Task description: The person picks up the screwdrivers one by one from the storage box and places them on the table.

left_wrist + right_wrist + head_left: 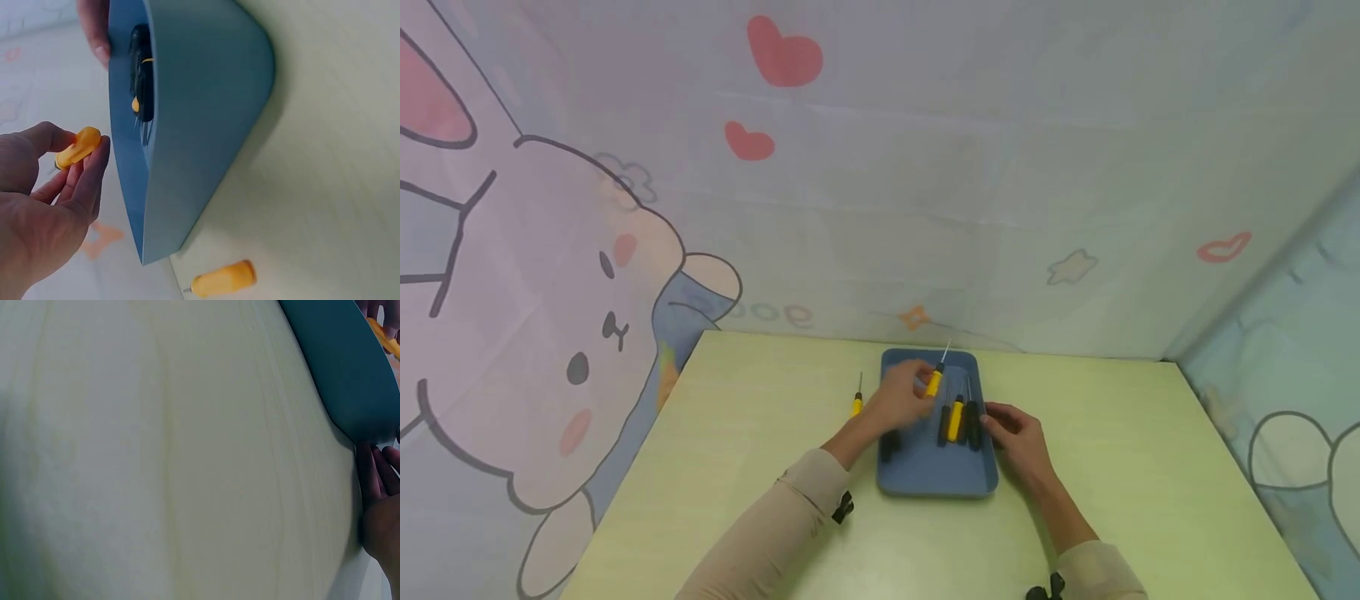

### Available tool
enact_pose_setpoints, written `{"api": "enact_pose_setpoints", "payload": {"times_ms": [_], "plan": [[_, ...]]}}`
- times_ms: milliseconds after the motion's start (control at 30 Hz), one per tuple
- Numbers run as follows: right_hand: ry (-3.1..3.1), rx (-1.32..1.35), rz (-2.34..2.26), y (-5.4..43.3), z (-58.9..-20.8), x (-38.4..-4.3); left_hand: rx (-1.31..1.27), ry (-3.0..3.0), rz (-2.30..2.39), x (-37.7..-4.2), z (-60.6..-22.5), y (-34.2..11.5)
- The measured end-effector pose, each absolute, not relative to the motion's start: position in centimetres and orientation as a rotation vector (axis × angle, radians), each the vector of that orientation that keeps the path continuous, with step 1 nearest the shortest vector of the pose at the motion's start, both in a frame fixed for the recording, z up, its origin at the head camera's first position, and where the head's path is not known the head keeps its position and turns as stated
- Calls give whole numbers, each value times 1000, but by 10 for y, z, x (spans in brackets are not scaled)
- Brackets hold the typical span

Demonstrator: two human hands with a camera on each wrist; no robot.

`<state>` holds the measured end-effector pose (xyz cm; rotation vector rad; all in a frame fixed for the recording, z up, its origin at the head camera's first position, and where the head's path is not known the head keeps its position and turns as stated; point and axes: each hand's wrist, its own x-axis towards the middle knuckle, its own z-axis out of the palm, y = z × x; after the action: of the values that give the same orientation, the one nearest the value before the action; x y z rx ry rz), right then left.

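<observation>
My left hand (904, 395) is over the tray and pinches a yellow-handled screwdriver (935, 382) between thumb and fingers, its thin shaft pointing up and away. In the left wrist view the fingertips press on the yellow handle (78, 147). Inside the blue tray (936, 479) lie several screwdrivers, among them a yellow one (955, 421) and a black-handled one (973, 427) on the right. A dark handle (890, 444) shows at the tray's left side, partly hidden by my left arm. My right hand (1021, 437) rests against the tray's right side, fingers fairly straight.
Another yellow-handled screwdriver (857, 406) lies on the table just left of the tray, partly behind my left forearm. The pale yellow table (1150, 467) reaches back to a printed cloth wall (1000, 167) with hearts and a cartoon rabbit.
</observation>
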<state>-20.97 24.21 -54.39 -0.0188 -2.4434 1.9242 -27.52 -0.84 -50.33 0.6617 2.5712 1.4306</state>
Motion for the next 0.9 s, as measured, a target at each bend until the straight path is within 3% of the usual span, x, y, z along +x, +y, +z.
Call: {"api": "enact_pose_setpoints", "payload": {"times_ms": [900], "plan": [[-2453,-37,1900,240,-544,-209,518,2556,1685,-281,-509,-53]]}}
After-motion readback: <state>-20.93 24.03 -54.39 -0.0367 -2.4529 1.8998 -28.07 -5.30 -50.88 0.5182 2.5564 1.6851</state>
